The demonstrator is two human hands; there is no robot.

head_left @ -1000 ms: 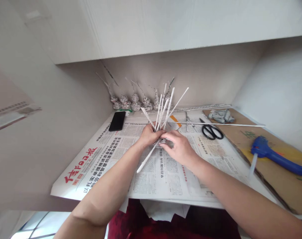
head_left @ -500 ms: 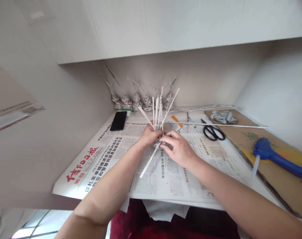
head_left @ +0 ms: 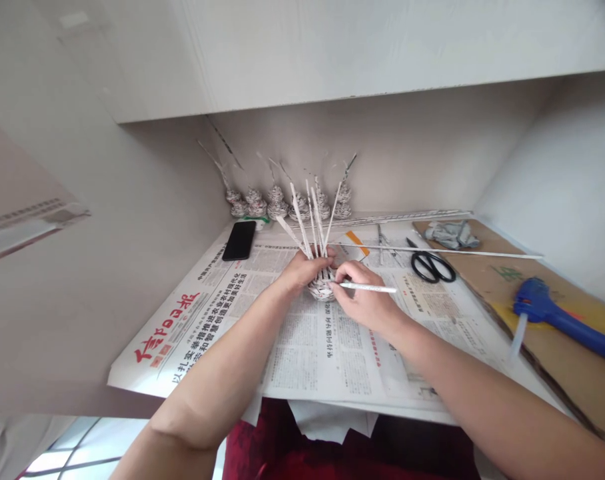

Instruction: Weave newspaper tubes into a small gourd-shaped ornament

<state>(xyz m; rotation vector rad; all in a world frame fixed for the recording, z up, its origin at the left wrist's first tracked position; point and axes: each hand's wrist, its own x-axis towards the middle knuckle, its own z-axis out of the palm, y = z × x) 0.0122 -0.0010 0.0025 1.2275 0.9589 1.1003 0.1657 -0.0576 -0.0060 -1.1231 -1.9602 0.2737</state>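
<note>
A small basket woven from rolled newspaper (head_left: 320, 291) sits in front of me, with several paper sticks (head_left: 313, 217) rising and fanning out from it. Wrapped around the sticks and the far side of the weave, my left hand (head_left: 305, 270) is closed. My right hand (head_left: 360, 293) pinches a white paper strip (head_left: 370, 287) at the basket's right side, and the strip's free end points right. The fingers partly hide the upper weave.
Finished-looking gourd-shaped paper pieces (head_left: 277, 202) line the back wall. A phone (head_left: 239, 241) lies left on the newspaper sheets (head_left: 302, 360). To the right are black scissors (head_left: 432, 266), crumpled paper (head_left: 452, 235), a long paper stick (head_left: 457, 251), cardboard (head_left: 497, 287) and a blue glue gun (head_left: 557, 317).
The strip that hung toward me now points right, its base pinched in my right hand. The upright sticks have shifted and lean more to the left. My left hand keeps its hold.
</note>
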